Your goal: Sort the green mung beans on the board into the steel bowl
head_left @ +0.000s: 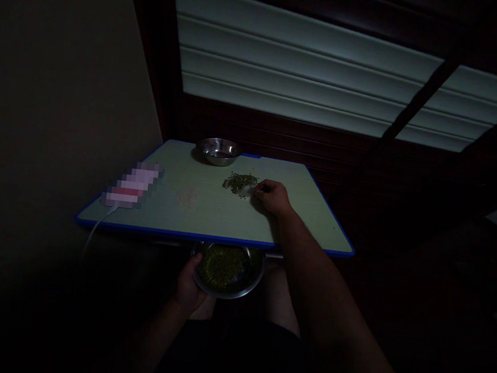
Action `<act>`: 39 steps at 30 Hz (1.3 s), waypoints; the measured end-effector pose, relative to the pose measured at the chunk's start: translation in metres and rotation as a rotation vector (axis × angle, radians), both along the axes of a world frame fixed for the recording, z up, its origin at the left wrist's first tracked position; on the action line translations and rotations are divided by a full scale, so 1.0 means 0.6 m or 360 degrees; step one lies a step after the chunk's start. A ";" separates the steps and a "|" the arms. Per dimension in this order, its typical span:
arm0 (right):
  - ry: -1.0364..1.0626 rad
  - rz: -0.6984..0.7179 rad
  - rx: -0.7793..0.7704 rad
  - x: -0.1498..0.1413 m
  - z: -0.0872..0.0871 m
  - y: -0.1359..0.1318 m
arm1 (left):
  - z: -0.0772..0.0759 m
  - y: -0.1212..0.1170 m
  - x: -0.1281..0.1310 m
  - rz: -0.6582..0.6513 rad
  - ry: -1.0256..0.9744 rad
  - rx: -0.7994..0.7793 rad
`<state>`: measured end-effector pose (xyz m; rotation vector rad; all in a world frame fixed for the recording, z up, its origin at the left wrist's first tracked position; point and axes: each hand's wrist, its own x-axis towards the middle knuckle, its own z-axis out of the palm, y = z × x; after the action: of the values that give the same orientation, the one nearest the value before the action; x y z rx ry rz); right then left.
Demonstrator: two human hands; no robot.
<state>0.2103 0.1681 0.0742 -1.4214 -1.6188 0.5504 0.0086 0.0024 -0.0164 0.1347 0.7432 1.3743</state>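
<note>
Two metal bowls: far bowl (221, 160), on the table (208, 221) behind a pile of green seeds (236, 183); near bowl (256, 277), below the table's edge, seeds inside, rim held by left hand (189, 283). Right hand (274, 198): fingers bunched at the pile, contents unclear. Apparently partway: near bowl part-filled, pile left.

The 2 forearms (327, 279) are bare and rise from the bottom of the frame. The right one slants up leftward from the lower right to the right hand (274, 196) near centre, fingers (264, 186) curled, contact between tips unclear. Lower centre, the left hand (188, 282) is clasped, thumb (196, 260) uppermost.
</note>
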 end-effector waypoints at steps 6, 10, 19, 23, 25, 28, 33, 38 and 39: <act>0.0090 -0.0222 0.0075 0.001 0.005 -0.003 | -0.003 0.000 -0.001 0.0007 0.0025 -0.0017; 0.0012 -0.0247 0.0018 0.000 0.008 -0.007 | -0.001 0.000 0.000 0.0007 0.0004 0.0007; -0.0057 -0.0188 0.0028 -0.003 0.008 -0.010 | 0.010 -0.002 0.002 -0.0005 0.0034 -0.0020; -0.0064 -0.0185 0.0050 -0.002 0.007 -0.009 | 0.004 -0.001 0.001 0.0006 0.0034 -0.0038; -0.0050 -0.0190 0.0035 -0.002 0.007 -0.009 | 0.000 -0.001 0.000 -0.0016 0.0011 0.0007; -0.0038 -0.0190 0.0020 -0.001 0.007 -0.009 | -0.003 -0.001 -0.001 -0.0026 0.0006 0.0042; -0.0027 -0.0132 0.0002 -0.003 0.009 -0.012 | -0.002 -0.001 -0.001 -0.0019 0.0044 0.0001; 0.0043 -0.0090 -0.0067 -0.007 0.014 -0.018 | 0.005 -0.002 0.002 0.0014 0.0047 0.0000; 0.0045 -0.0075 -0.0081 -0.008 0.015 -0.018 | 0.006 -0.002 0.002 0.0016 0.0049 0.0005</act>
<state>0.2056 0.1571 0.0831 -1.4792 -1.5545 0.5857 0.0101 0.0009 -0.0127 0.1552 0.7685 1.3854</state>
